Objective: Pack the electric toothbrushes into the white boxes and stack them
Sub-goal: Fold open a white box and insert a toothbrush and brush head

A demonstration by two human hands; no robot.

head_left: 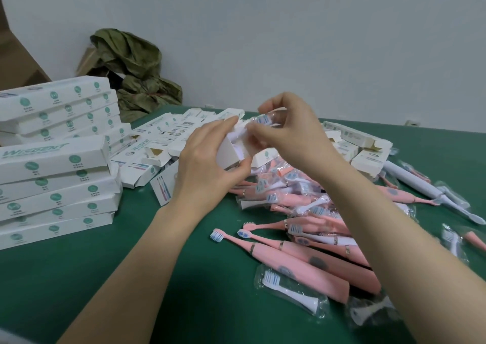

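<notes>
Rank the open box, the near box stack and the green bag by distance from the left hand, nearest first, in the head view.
1. Open box: gripped in the left hand.
2. Box stack: on the table, to the hand's left.
3. Green bag: past the table's far edge, by the wall.

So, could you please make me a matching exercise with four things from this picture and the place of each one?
Things:
1 closed boxes
2 open box
3 bagged brush head
4 pink toothbrushes

Places:
A pinched by the right hand
B stacked at the left of the table
C held in the left hand
D lying loose on the table

Pairs: 1-B; 2-C; 3-A; 4-D
</notes>
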